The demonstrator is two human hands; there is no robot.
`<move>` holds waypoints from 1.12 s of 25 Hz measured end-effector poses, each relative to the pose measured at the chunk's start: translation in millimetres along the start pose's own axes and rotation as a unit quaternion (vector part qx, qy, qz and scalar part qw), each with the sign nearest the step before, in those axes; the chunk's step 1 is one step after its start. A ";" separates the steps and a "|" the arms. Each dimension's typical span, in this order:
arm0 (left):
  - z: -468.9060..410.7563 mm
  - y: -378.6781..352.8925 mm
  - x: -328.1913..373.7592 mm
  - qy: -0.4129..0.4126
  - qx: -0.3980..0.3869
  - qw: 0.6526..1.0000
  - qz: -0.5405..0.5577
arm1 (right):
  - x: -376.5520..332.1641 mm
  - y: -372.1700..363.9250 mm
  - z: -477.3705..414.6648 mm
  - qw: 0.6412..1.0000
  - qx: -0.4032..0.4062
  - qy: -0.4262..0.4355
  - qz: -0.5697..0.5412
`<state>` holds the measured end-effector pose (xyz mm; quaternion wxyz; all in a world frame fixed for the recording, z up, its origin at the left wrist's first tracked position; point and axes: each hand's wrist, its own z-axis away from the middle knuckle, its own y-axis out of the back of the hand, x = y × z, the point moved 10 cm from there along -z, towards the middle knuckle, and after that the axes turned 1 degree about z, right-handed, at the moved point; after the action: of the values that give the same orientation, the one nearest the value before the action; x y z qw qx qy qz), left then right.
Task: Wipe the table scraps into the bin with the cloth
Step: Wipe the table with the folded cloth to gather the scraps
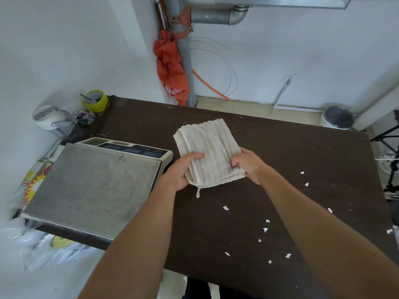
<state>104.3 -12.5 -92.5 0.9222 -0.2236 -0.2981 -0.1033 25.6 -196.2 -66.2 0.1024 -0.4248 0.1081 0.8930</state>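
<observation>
Both hands clamped on cloth: left hand (pixel 183 169) at near-left edge, right hand (pixel 248 164) at near-right edge. Cloth (pixel 208 152) folded, far half flat on table (pixel 280 147), well apart from scraps. About a dozen white scraps (pixel 225 208) scattered near right edge and front. Bin (pixel 336 117) on floor past far-right corner, lid apparently shut. Risks, as judged: sweeping toward shut lid dumps scraps on floor; folded pad too narrow, leaves stragglers; light bits stick to fabric or flick off right edge, one already at edge; scale (pixel 92 186) blocks leftward strokes; loose tag could drag bits back.
</observation>
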 end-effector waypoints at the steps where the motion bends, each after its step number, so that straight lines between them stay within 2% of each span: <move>1: -0.3 -0.9 0.1 0.003 -0.005 1.000 -0.018 | -3.1 2.4 -0.1 0.999 0.014 0.021 0.025; 3: -0.1 -0.6 -0.4 0.007 -0.003 0.997 -0.075 | -13.3 8.1 2.2 0.993 0.060 0.068 0.071; 5: 0.8 3.2 2.8 -0.003 0.033 0.990 -0.140 | -22.3 8.6 7.0 0.977 0.095 0.110 0.158; 9: 2.2 2.9 18.7 -0.063 0.131 0.965 -0.216 | -37.6 -10.5 21.6 0.913 0.137 0.184 0.336; 12: 6.0 -4.5 25.4 -0.087 0.185 0.950 -0.237 | -41.8 -34.9 31.2 0.882 0.141 0.238 0.381; 14: 8.4 -9.6 28.2 -0.083 0.195 0.945 -0.250 | -38.1 -48.7 32.1 0.886 0.118 0.244 0.377; 18: 6.2 -31.4 11.9 -0.016 0.092 0.982 -0.166 | -26.8 -55.5 28.8 0.887 0.102 0.215 0.395; 20: 5.3 -32.7 4.1 0.003 0.095 0.976 -0.198 | -24.0 -63.2 30.3 0.879 0.100 0.223 0.409; 22: 2.7 -19.4 5.6 -0.021 0.153 0.955 -0.253 | -19.0 -78.0 31.4 0.882 0.070 0.233 0.404; 24: 0.6 0.3 12.4 -0.053 0.208 0.933 -0.288 | -11.8 -88.6 30.8 0.901 0.026 0.232 0.365; 26: 1.5 13.3 18.9 -0.076 0.228 0.909 -0.341 | -1.3 -88.9 28.5 0.922 0.007 0.210 0.324; 28: 7.2 22.0 28.2 -0.097 0.257 0.855 -0.440 | 12.5 -83.9 25.7 0.935 0.018 0.170 0.310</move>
<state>130.5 8.7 -78.3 0.7714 0.1677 -0.4689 -0.3961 22.0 -107.7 -69.1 -0.1917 -0.5140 0.2658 0.7928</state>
